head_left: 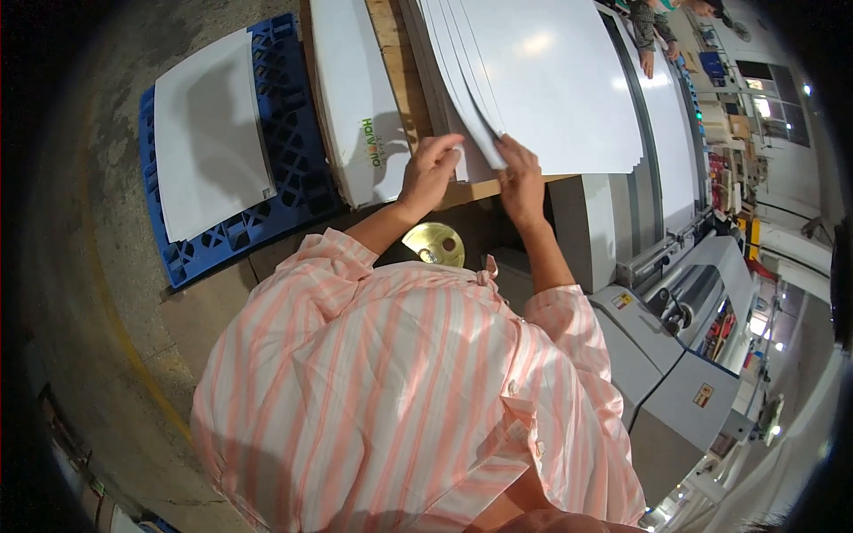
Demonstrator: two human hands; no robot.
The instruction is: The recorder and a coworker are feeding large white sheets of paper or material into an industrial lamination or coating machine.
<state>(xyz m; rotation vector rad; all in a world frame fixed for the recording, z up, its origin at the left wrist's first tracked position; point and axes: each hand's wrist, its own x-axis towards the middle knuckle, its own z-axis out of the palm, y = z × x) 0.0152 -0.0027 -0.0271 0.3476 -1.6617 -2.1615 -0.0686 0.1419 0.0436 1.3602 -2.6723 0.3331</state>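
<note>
Leftmost, a blue plastic pallet [298,115] carries a pile of white paper [209,133], over which a dark shadow falls. Next to it lies a long white pack [351,71] with green lettering, its length running away from the person and its far end cut off by the upper edge; a wooden strip [391,53] lies along its right side. The left hand [433,169] is at the left edge of the large white sheets [569,80], its fingers loosely bent; whether they pinch any paper I cannot tell. Below, between the forearms, a shiny gold disc [434,244] shows, partly covered by the striped shirt [382,373]. The right hand [522,182] grips the near left corner of the upper sheets between thumb and fingers, and that corner curls up, pointing toward the person. The sheets lie stacked in front of the person, their left edges fanned and slanting away up and left; the far end is out of view, so which side is longer is hard to say. On the right stands a grey machine [657,391] with a roller. At upper right, a co-worker's hand [647,62] rests over another white surface [666,115], the rest of that person mostly cut off.
</note>
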